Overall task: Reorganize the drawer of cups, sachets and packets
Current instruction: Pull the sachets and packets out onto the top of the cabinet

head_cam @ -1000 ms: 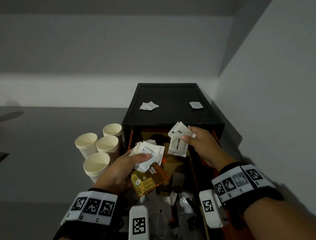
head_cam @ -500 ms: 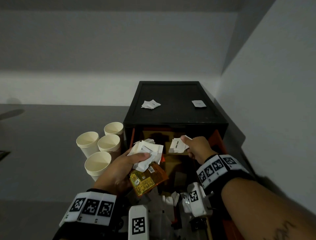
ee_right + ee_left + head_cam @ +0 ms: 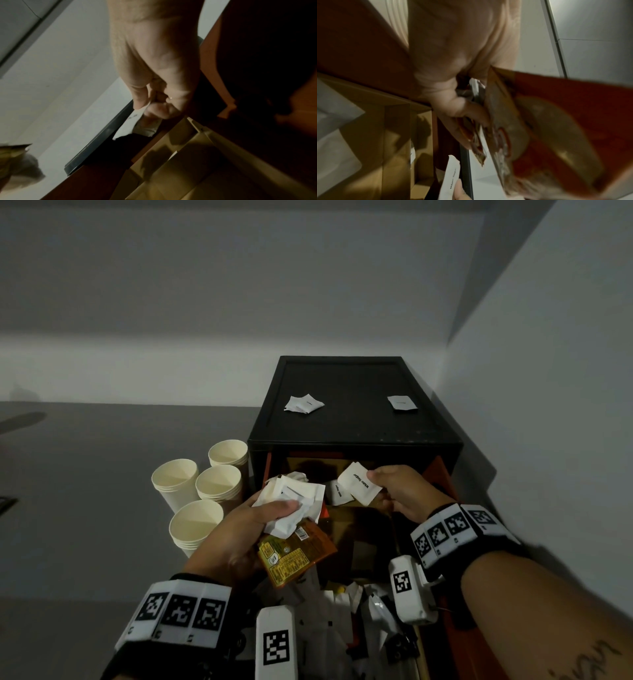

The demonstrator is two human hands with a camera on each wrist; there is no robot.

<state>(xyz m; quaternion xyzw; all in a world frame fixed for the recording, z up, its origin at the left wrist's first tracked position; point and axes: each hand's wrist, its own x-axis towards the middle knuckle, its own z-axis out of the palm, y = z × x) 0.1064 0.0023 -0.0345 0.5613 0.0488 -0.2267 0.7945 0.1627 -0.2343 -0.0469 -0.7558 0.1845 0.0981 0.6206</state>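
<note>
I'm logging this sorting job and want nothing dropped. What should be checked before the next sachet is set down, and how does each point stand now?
1. Right hand pinches the white sugar sachet: ok.
2. Left hand holds the bundle of white sachets and the orange printed packet: ok.
3. Red drawer open: ok.
4. Brown cardboard compartment below has room: cannot tell.
5. Cream paper cups standing outside the drawer: ok.

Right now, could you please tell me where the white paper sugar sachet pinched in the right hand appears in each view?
Head: white paper sugar sachet right of centre, above the open drawer.
Left wrist: bottom edge, left of centre.
Right wrist: centre, below the pinching fingers.
Shared landmark: the brown cardboard divider in the drawer.
</note>
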